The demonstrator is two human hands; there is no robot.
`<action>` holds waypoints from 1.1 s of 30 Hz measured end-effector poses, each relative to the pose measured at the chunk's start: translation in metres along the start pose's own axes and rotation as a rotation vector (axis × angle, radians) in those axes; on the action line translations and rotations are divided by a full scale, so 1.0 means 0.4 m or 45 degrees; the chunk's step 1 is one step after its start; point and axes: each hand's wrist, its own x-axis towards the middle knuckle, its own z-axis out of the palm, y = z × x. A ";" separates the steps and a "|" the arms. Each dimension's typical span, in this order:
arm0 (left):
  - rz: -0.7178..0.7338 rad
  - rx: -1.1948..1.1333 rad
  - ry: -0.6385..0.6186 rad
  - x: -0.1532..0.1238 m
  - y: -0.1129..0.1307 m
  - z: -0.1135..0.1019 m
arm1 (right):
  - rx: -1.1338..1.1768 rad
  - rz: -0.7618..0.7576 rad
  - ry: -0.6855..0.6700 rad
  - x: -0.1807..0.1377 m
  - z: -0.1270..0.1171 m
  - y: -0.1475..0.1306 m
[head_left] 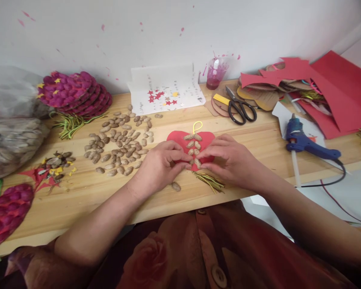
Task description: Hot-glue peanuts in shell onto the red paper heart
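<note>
A red heart-shaped paper (176,137) lies flat before me, with a yellow loop (197,127) at its top and green-brown strings (209,181) hanging from its lower tip. Unshelled peanuts (191,143) form two columns down its middle. My left hand (164,162) reaches in from the left, thumb and fingertips closed at a peanut (191,162) low in the column. From the other side, my right hand (230,160) pinches the neighbouring peanut (197,163). Fingers partly hide both peanuts and the heart's sides. One loose peanut (176,186) lies below my left hand.
Many loose peanuts (120,144) spread to the left. Behind them are stacked purple peanut-covered pieces (75,94) and paper (138,94) with small stars. Scissors (240,106), a stained cup (215,74), red card (345,92) and a corded blue glue gun (309,146) occupy the right.
</note>
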 end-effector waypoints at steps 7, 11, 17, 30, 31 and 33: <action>0.060 0.060 -0.010 -0.001 -0.003 -0.002 | -0.019 -0.002 -0.008 0.003 0.000 -0.007; 0.074 0.078 -0.003 -0.002 -0.006 0.000 | -0.031 0.005 -0.013 0.003 0.000 -0.007; 0.087 0.104 0.006 0.000 -0.004 0.003 | -0.023 0.015 -0.022 0.004 0.003 -0.006; 0.022 0.080 0.013 -0.002 -0.004 0.010 | 0.010 0.028 0.007 0.003 0.011 -0.007; 0.026 0.085 0.015 -0.002 -0.004 0.011 | 0.010 0.026 0.011 0.003 0.011 -0.007; 0.040 0.098 0.017 -0.003 -0.004 0.011 | 0.011 0.023 0.012 0.002 0.011 -0.006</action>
